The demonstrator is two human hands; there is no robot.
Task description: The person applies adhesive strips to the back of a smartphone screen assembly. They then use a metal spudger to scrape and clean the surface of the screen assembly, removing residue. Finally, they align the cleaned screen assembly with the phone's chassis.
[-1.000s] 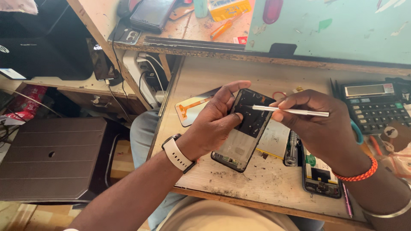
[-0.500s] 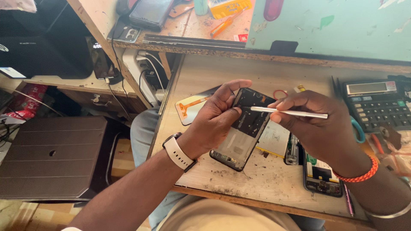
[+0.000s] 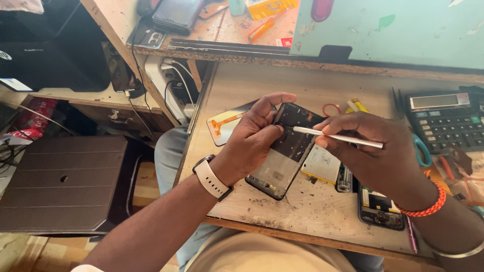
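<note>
Head view: compared with half a second back, little change is seen. The opened phone point(image 3: 286, 151) is kept gripped at the same spot over the wooden bench point(image 3: 312, 206), and the slim white tool point(image 3: 338, 137) is held at nearly the same near-level angle, its tip still on the phone's upper part.

The left hand point(image 3: 252, 141) is clamped on the phone's left edge, thumb laid across the dark upper section, index finger curled over the top corner. A white smartwatch point(image 3: 210, 177) is worn on that wrist. The forearm is stretched up from the lower left.

The right hand point(image 3: 373, 151) is closed on the tool in a pen-like pinch, thumb and forefinger pressed together near the front end. An orange braided bracelet point(image 3: 428, 204) is worn at the wrist, with a metal bangle lower on the arm.

The phone is tilted, its lower end close to the bench; whether it touches cannot be told. Just right of it a pale flat part point(image 3: 322, 163) is laid, and another opened phone point(image 3: 380, 207) is partly covered by the right hand. A calculator point(image 3: 446, 126) is set at the far right, its edge cut by the frame. A screen panel with an orange flex strip point(image 3: 224, 126) is partly hidden behind the left hand. The phone's small inner parts are too fine to be made out.
</note>
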